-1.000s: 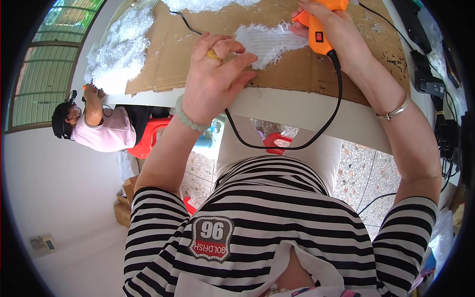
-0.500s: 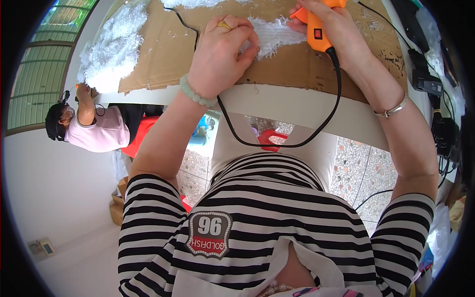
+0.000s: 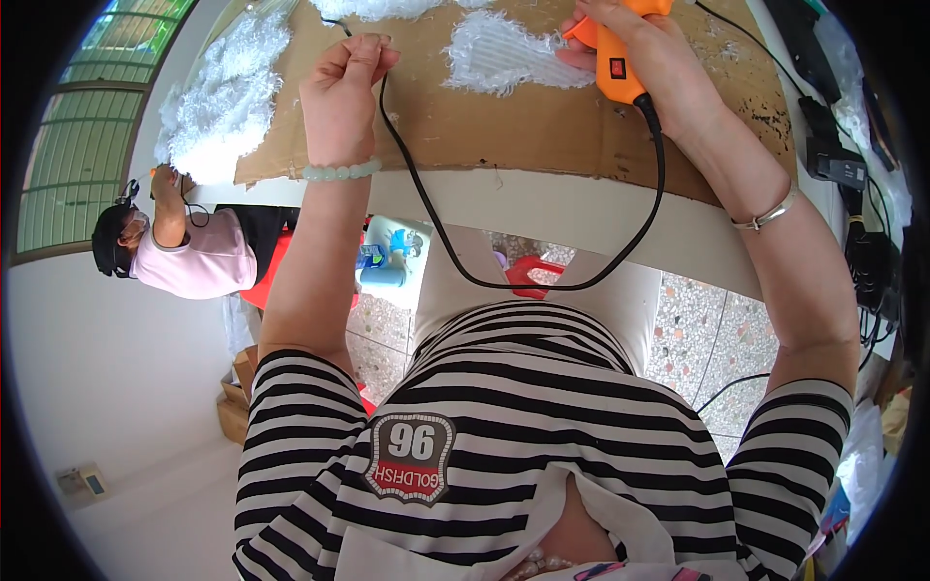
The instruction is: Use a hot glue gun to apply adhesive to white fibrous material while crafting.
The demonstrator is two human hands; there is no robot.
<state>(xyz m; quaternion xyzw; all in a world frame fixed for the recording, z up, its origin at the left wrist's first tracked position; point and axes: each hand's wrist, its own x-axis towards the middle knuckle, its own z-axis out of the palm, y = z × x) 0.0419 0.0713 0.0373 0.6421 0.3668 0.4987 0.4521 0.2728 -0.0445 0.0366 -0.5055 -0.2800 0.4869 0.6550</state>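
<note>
My right hand [image 3: 664,68] grips an orange glue gun [image 3: 616,60] with a red switch, its black cord hanging down in a loop. The gun's nozzle end is cut off by the top edge. Beside its trigger lies a white piece of fringed, ribbed fabric [image 3: 513,56] on the cardboard, near the fingertips of that hand. My left hand [image 3: 341,97], a beaded bracelet at its wrist, is raised left of the fabric with thumb and fingers pinched together. Anything between those fingertips is too small to make out. The black cord passes just beside this hand.
A brown cardboard sheet [image 3: 426,145] covers much of the white table [image 3: 542,203]. White shaggy fabric [image 3: 228,92] is heaped on the left, more at the top edge. Black adapters and cables [image 3: 857,194] line the right side. Another person [image 3: 194,247] works at far left.
My left hand has left the fringed fabric and moved left, its fingers now pinched upward. More of the fabric shows. My right hand with the glue gun has barely shifted.
</note>
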